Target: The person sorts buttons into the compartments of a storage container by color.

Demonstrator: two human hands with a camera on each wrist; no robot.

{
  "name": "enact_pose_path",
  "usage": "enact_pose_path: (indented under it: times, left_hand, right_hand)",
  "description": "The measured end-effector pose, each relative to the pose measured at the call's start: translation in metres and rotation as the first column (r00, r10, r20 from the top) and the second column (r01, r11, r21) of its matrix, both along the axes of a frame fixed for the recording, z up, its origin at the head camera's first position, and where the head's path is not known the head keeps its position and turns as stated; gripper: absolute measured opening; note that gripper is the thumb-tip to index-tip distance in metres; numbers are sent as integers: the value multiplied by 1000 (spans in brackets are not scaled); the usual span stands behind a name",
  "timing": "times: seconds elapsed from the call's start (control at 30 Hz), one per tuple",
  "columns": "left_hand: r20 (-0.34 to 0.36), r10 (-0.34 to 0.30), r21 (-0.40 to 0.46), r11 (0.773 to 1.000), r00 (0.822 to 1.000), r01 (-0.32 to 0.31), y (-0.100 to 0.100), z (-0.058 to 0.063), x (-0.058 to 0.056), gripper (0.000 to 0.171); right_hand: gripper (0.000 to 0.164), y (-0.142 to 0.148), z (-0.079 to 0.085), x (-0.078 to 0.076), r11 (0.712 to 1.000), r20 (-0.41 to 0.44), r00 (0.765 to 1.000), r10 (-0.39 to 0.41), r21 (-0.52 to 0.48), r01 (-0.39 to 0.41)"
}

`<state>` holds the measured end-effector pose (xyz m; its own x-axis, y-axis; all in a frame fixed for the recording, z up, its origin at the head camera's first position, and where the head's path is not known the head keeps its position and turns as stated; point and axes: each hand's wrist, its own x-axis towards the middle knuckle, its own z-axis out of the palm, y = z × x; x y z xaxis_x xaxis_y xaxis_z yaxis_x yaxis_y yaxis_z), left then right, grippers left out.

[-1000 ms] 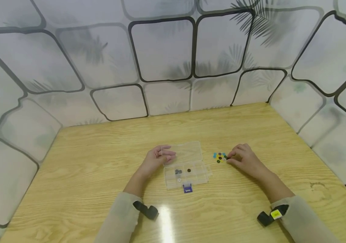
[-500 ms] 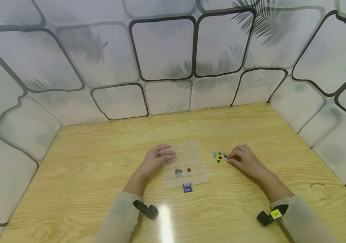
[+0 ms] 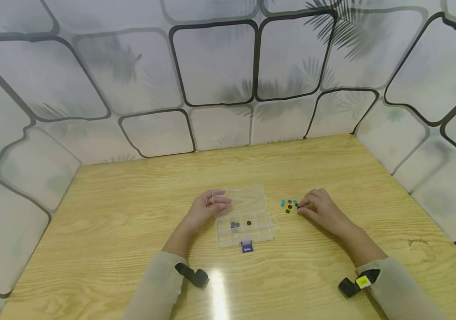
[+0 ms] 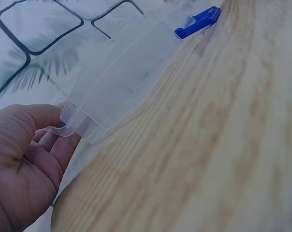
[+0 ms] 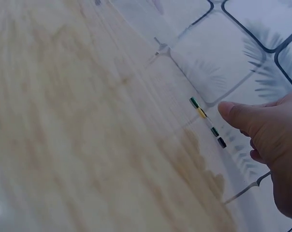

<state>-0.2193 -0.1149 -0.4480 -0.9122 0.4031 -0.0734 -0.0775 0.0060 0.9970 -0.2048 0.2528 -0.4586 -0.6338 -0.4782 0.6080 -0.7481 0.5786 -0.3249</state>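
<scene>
A clear plastic compartment box (image 3: 264, 233) lies with its lid (image 3: 248, 200) folded back. My left hand (image 3: 206, 209) holds the lid's left end; in the left wrist view the thumb is at the lid edge (image 4: 95, 96) and the other fingers are behind it. My right hand (image 3: 322, 211) has its thumb and fingertips at the right side of a cluster of small round button-like discs (image 3: 290, 207) in blue, yellow, dark and green. The right wrist view shows several discs (image 5: 201, 112) edge-on beside the thumb. I cannot tell whether the fingertips pinch one.
Inside the box are grey discs (image 3: 234, 225), a dark disc (image 3: 249, 223) and a pale disc (image 3: 236, 236). A blue latch (image 3: 246, 246) sticks out at the box's front. The wooden table (image 3: 132, 222) meets a patterned cloth wall (image 3: 220, 129) at its back and sides.
My right hand has shifted very slightly left, closer in to the discs, and the dark disc at its fingertips shows less. The left hand and the box have stayed put.
</scene>
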Motion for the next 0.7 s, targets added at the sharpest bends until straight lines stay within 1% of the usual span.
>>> enact_pose_path:
  times: [0.13, 0.17, 0.27, 0.33, 0.53, 0.7]
  left_hand:
    - [-5, 0, 6, 1000, 1000, 0, 1, 0, 0, 44]
    - [-4, -1, 10, 1000, 1000, 1, 1, 0, 0, 44]
    - [-5, -5, 11, 1000, 1000, 5, 1, 0, 0, 45]
    - [-4, -7, 13, 1000, 1000, 7, 1, 0, 0, 45]
    - [-4, -3, 19, 1000, 1000, 3, 1, 0, 0, 44]
    - [-8, 3, 13, 1000, 1000, -2, 1, 0, 1, 44]
  right_hand:
    - [14, -4, 3, 0, 999, -34, 999, 27, -18, -28]
    - [16, -5, 4, 0, 999, -46, 998, 31, -20, -32]
    - [29, -8, 7, 1, 998, -73, 996, 46, -31, -48]
    - [35, -10, 9, 1, 998, -89, 994, 56, -35, -60]
    - [34, -17, 13, 2, 995, -100, 991, 87, -45, -92]
    - [37, -24, 14, 2, 993, -100, 990, 100, -50, -105]
